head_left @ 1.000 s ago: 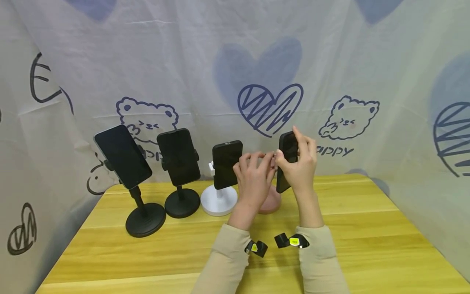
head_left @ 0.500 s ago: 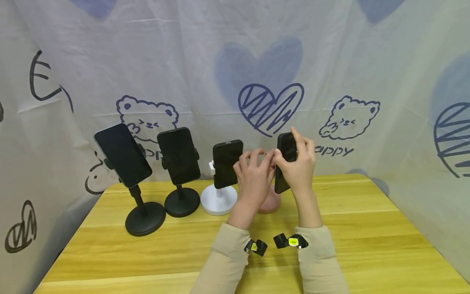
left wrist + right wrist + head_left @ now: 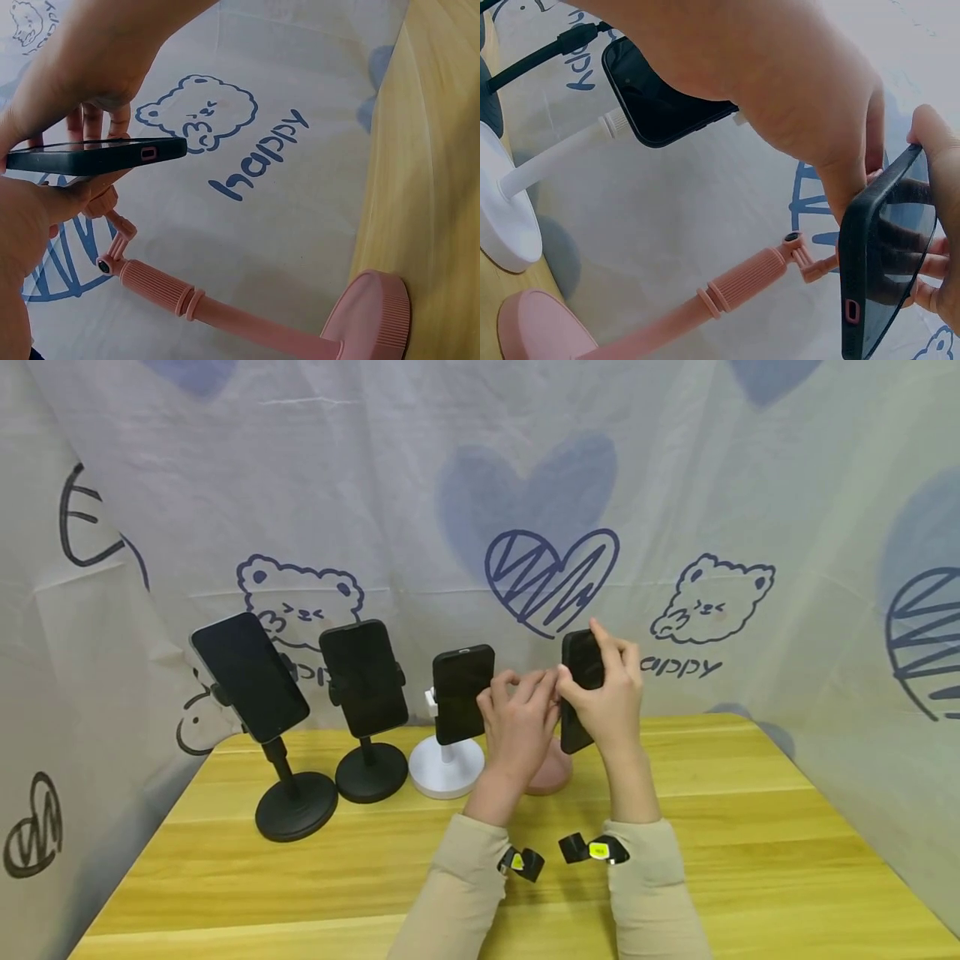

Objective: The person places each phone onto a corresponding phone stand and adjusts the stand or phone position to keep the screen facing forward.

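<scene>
In the head view my right hand (image 3: 611,702) holds a dark-cased phone (image 3: 577,727) by its edges, thumb on the near side and a finger at the top edge. The phone stands nearly upright, turned side-on, at the head of a pink phone stand (image 3: 551,772). My left hand (image 3: 517,722) reaches behind the phone, its curled fingers gripping the stand's head, which they mostly hide. In the left wrist view the pink jointed arm (image 3: 157,289) runs up to the phone's back. The right wrist view shows the phone's edge with a pink-rimmed port (image 3: 852,311).
To the left stand a white phone stand (image 3: 447,772) and two black phone stands (image 3: 371,777), (image 3: 296,810), each bearing a dark-screened phone. The white one is close beside my left hand. A printed curtain (image 3: 412,527) hangs behind the wooden table (image 3: 750,860).
The phone and my right hand have shifted slightly left, closer to my left hand, and the phone's screen has turned a little. My left hand has stayed nearly in place.
</scene>
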Action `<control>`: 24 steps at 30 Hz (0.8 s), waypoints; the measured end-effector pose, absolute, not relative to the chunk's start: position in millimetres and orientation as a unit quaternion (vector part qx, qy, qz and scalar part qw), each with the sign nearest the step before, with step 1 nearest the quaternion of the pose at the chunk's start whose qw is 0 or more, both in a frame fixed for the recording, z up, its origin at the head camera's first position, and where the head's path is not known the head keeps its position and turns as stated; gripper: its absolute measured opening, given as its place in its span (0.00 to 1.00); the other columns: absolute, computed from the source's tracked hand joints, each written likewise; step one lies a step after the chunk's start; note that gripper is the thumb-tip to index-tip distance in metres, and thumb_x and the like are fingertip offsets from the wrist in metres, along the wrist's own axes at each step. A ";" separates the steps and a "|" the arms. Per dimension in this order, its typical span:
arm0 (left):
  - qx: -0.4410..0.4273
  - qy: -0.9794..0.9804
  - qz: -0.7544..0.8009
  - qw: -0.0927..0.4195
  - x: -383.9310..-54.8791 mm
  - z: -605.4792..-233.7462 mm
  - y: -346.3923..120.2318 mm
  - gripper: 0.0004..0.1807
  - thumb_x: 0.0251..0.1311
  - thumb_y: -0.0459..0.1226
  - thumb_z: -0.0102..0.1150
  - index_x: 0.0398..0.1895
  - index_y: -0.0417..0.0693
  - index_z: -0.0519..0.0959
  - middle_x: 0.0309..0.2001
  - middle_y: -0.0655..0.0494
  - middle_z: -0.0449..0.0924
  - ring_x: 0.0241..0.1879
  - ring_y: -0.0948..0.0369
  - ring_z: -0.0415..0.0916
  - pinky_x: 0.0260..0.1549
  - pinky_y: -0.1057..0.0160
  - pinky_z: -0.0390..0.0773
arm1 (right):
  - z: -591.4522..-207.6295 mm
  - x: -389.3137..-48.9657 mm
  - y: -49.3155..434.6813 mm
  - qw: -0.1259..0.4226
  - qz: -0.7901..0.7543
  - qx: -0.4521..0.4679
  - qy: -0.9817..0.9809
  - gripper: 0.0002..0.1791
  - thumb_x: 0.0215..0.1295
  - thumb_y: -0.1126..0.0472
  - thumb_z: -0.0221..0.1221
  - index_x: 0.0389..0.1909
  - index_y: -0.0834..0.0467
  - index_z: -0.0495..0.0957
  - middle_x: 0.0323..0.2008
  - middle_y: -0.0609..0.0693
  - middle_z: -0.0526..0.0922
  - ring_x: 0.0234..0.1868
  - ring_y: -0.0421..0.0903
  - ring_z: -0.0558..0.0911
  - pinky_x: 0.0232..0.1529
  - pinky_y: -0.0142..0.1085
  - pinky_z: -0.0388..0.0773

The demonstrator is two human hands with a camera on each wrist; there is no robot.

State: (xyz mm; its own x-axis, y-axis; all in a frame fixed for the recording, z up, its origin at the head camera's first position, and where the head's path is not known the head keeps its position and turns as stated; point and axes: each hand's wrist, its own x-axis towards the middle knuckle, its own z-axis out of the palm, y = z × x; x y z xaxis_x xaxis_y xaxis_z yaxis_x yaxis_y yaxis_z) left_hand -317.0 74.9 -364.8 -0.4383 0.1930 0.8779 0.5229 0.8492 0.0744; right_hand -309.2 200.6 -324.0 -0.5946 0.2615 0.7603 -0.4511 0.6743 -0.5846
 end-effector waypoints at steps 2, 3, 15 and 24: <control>-0.216 -0.828 -0.167 0.489 -317.2 -365.2 74.7 0.17 0.65 0.47 0.59 0.55 0.59 0.81 0.51 0.66 0.81 0.50 0.57 0.64 0.41 0.57 0.59 | -324.7 -310.3 200.5 0.441 0.394 0.060 -0.804 0.39 0.51 0.51 0.65 0.68 0.49 0.70 0.52 0.64 0.69 0.48 0.60 0.73 0.46 0.56 0.75; -0.216 -0.828 -0.165 0.491 -317.2 -365.2 74.6 0.16 0.66 0.46 0.58 0.55 0.58 0.81 0.51 0.65 0.81 0.50 0.57 0.65 0.41 0.57 0.59 | -325.0 -310.7 200.5 0.438 0.393 0.059 -0.806 0.39 0.51 0.51 0.65 0.68 0.48 0.70 0.53 0.64 0.69 0.48 0.60 0.73 0.46 0.56 0.75; -0.232 -0.822 -0.185 0.486 -318.4 -364.5 74.6 0.16 0.66 0.46 0.58 0.55 0.57 0.81 0.52 0.63 0.82 0.50 0.57 0.65 0.41 0.56 0.59 | -324.8 -308.7 204.9 0.420 0.392 0.066 -0.816 0.38 0.52 0.52 0.66 0.67 0.48 0.70 0.52 0.64 0.70 0.48 0.60 0.74 0.45 0.56 0.76; -0.226 -0.824 -0.176 0.489 -319.9 -365.7 75.4 0.16 0.64 0.47 0.60 0.54 0.57 0.81 0.51 0.64 0.81 0.49 0.58 0.65 0.42 0.56 0.58 | -326.3 -310.5 206.2 0.418 0.387 0.072 -0.819 0.37 0.52 0.52 0.67 0.67 0.50 0.71 0.52 0.64 0.70 0.48 0.61 0.74 0.45 0.56 0.76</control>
State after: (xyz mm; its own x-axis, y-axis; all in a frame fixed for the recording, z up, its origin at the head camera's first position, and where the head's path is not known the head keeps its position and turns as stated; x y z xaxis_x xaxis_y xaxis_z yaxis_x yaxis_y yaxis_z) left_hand -319.9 75.4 -365.7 -0.4186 0.2003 0.8858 0.5456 0.8352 0.0690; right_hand -310.5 206.2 -326.3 -0.6402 0.2053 0.7403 -0.4419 0.6899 -0.5734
